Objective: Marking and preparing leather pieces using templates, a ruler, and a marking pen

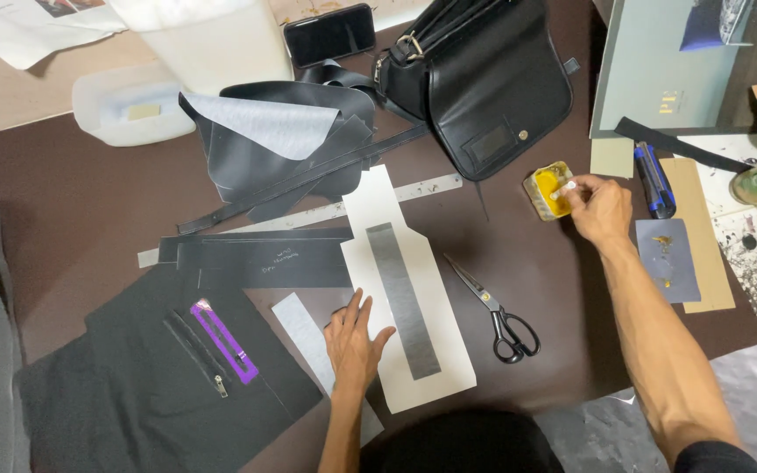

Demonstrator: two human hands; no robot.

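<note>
My left hand (354,337) lies flat, fingers spread, on the left edge of a white paper pattern (413,350) that carries a dark grey leather strip (403,300). My right hand (597,208) reaches out to a small yellow tin of glue (543,194), with its fingertips pinched on a small white applicator at the tin's rim. Black-handled scissors (497,315) lie shut on the table between my two arms.
Left: black fabric with zippers and a purple strip (221,343), plus black leather pieces (260,263) over a metal ruler (427,188). At the back: folded leather (282,140), a black handbag (484,79), a phone (329,33), a white tub (208,39). Right: a blue utility knife (656,180).
</note>
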